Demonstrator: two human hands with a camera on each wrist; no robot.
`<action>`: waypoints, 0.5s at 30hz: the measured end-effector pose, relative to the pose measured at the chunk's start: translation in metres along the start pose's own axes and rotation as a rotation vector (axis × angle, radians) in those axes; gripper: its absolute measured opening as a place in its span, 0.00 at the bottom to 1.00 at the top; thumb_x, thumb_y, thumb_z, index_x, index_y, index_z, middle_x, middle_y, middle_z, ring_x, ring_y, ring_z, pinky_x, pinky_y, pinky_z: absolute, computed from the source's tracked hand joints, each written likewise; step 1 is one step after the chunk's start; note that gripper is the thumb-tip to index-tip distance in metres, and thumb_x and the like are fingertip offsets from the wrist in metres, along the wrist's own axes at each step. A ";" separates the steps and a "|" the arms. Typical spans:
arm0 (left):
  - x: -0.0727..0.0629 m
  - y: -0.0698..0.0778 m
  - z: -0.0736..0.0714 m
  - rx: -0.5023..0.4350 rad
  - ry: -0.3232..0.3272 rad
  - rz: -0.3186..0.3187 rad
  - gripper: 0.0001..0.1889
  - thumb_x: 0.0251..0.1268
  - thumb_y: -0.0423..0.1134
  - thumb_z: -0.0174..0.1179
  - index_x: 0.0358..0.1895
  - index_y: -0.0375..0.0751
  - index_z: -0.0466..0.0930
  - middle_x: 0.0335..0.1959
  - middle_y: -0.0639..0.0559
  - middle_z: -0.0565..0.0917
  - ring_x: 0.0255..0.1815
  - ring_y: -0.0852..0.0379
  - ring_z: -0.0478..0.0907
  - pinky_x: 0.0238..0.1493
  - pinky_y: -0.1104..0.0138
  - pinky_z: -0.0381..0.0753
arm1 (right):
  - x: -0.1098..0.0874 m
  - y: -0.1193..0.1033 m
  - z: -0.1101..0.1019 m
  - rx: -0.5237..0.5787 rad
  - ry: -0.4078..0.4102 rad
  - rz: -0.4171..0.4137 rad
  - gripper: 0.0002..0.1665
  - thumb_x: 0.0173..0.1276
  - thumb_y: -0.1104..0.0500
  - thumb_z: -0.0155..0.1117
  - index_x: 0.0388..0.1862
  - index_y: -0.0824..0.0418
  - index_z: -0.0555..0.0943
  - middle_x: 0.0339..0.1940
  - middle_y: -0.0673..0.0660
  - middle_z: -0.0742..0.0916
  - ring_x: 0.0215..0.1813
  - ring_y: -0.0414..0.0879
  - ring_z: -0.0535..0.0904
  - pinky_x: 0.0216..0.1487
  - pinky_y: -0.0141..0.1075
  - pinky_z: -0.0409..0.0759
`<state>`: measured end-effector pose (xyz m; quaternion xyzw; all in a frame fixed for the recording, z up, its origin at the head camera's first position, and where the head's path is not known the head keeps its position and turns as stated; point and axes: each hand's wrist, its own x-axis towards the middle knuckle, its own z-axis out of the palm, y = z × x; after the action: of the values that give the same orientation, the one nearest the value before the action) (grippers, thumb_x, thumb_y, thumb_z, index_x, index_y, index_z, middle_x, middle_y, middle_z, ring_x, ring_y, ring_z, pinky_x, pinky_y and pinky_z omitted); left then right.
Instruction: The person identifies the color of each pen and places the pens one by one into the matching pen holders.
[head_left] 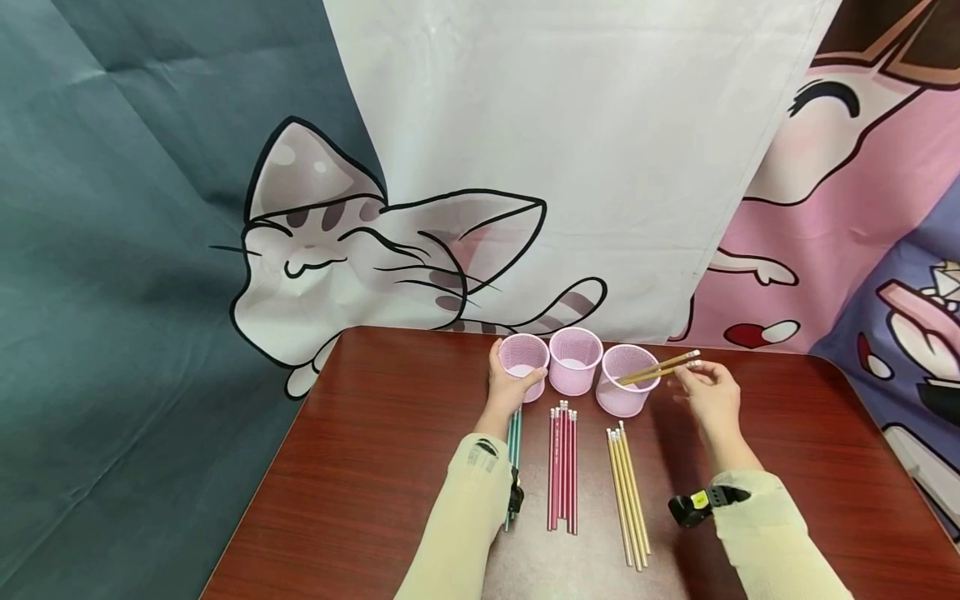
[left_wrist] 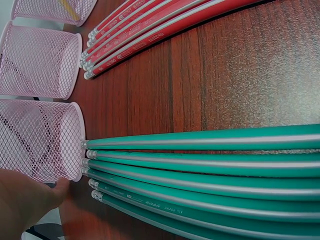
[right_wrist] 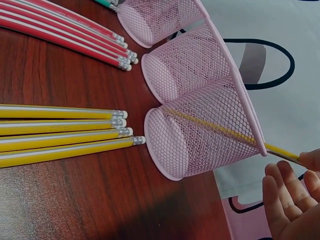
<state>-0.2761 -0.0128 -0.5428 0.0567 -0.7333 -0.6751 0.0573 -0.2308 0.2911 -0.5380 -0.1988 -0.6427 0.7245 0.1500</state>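
My left hand (head_left: 510, 386) grips the left pink mesh pencil cup (head_left: 524, 350), its thumb across the near side and fingers at the far left side. My right hand (head_left: 712, 400) is just right of the right mesh cup (head_left: 622, 404). Two yellow pencils (head_left: 656, 370) lean in that cup, eraser ends out over its right rim. Thumb and index finger pinch a yellow pencil (right_wrist: 280, 152) near its outer end; the other fingers are loosely bent. Between these cups stands the middle mesh cup (head_left: 574, 375). Several loose yellow pencils (head_left: 628, 500) lie before the right cup.
Several red pencils (head_left: 562, 467) lie before the middle cup. Green pencils (left_wrist: 200, 165) lie before the left cup, partly under my left arm in the head view. The brown table (head_left: 360, 467) ends just behind the cups at a printed cloth (head_left: 570, 150).
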 end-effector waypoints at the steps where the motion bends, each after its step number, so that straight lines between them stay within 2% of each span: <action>1: 0.000 0.000 0.000 -0.004 0.000 0.001 0.53 0.38 0.34 0.75 0.70 0.44 0.51 0.65 0.41 0.63 0.62 0.44 0.63 0.62 0.55 0.61 | -0.010 -0.010 0.005 -0.028 0.021 0.007 0.14 0.57 0.60 0.69 0.36 0.57 0.72 0.23 0.47 0.85 0.23 0.39 0.82 0.21 0.33 0.80; 4: -0.001 0.000 0.000 -0.016 -0.002 0.002 0.53 0.37 0.33 0.75 0.70 0.44 0.51 0.64 0.41 0.63 0.62 0.44 0.63 0.62 0.55 0.61 | -0.033 -0.037 0.016 -0.062 0.031 0.029 0.12 0.60 0.61 0.66 0.34 0.59 0.70 0.19 0.45 0.84 0.21 0.36 0.81 0.21 0.32 0.79; 6: -0.001 0.000 0.000 -0.023 -0.003 0.000 0.53 0.37 0.33 0.75 0.70 0.43 0.51 0.64 0.41 0.63 0.62 0.44 0.63 0.62 0.56 0.61 | -0.042 -0.048 0.020 -0.071 0.028 0.056 0.10 0.63 0.61 0.63 0.34 0.62 0.69 0.17 0.44 0.83 0.20 0.36 0.81 0.22 0.31 0.79; 9: -0.001 0.000 0.000 -0.020 -0.002 -0.001 0.53 0.37 0.33 0.75 0.70 0.43 0.51 0.64 0.41 0.63 0.62 0.44 0.63 0.62 0.56 0.61 | -0.044 -0.053 0.020 -0.042 0.031 0.116 0.10 0.64 0.59 0.61 0.35 0.65 0.71 0.17 0.45 0.83 0.20 0.37 0.81 0.22 0.31 0.79; 15: -0.001 0.002 -0.001 -0.004 0.000 -0.006 0.52 0.38 0.35 0.76 0.69 0.48 0.52 0.64 0.41 0.64 0.62 0.45 0.63 0.62 0.55 0.61 | -0.044 -0.052 0.019 -0.064 0.020 0.156 0.07 0.66 0.56 0.59 0.35 0.59 0.77 0.18 0.45 0.83 0.22 0.37 0.81 0.22 0.30 0.78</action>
<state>-0.2751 -0.0130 -0.5408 0.0590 -0.7316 -0.6769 0.0555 -0.2040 0.2602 -0.4809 -0.2601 -0.6466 0.7111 0.0931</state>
